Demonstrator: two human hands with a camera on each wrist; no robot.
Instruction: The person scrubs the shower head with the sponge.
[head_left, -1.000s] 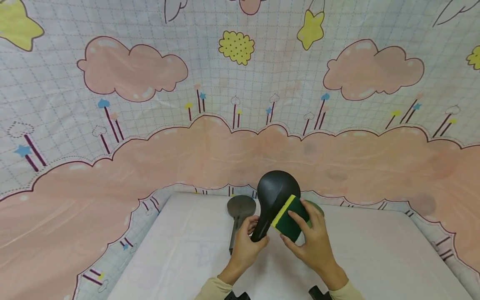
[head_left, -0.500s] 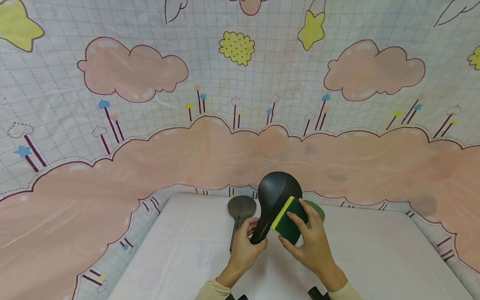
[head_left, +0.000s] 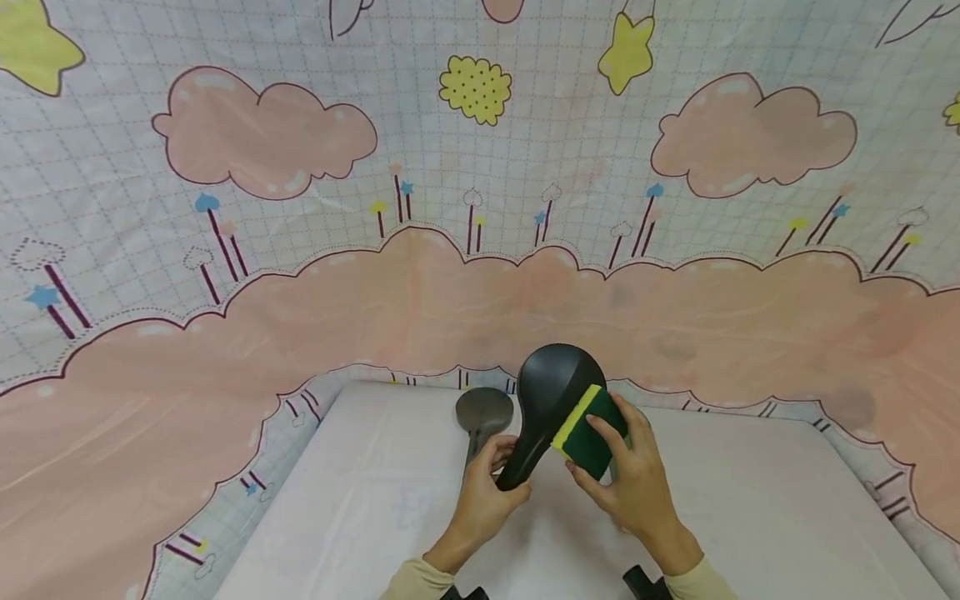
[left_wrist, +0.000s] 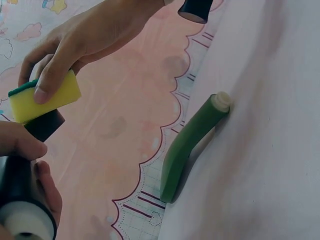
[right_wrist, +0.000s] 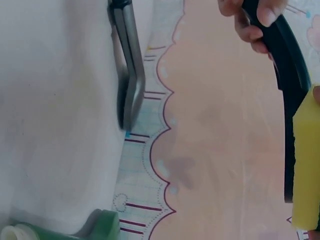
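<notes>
In the head view, my left hand (head_left: 483,496) grips a black shower head (head_left: 553,379) by its handle, held up tilted with the round head at the top. My right hand (head_left: 641,479) pinches a yellow sponge with a dark green scouring side (head_left: 596,437) between thumb and fingers. The sponge's yellow side lies against the shower head, as the right wrist view also shows with the sponge (right_wrist: 306,160) along the black shower head (right_wrist: 290,135). From the left wrist, the handle's pale hollow end (left_wrist: 27,220) is visible.
A grey shower head (head_left: 483,410) lies on the white table (head_left: 360,500) behind my left hand. A green shower head (left_wrist: 192,142) rests near the table's far edge, mostly hidden by my right hand in the head view. Patterned cloth (head_left: 420,308) hangs behind.
My right hand has slid the sponge slightly down and left, then back up and right along the shower head. My left hand keeps its grip on the handle, shifting a little.
</notes>
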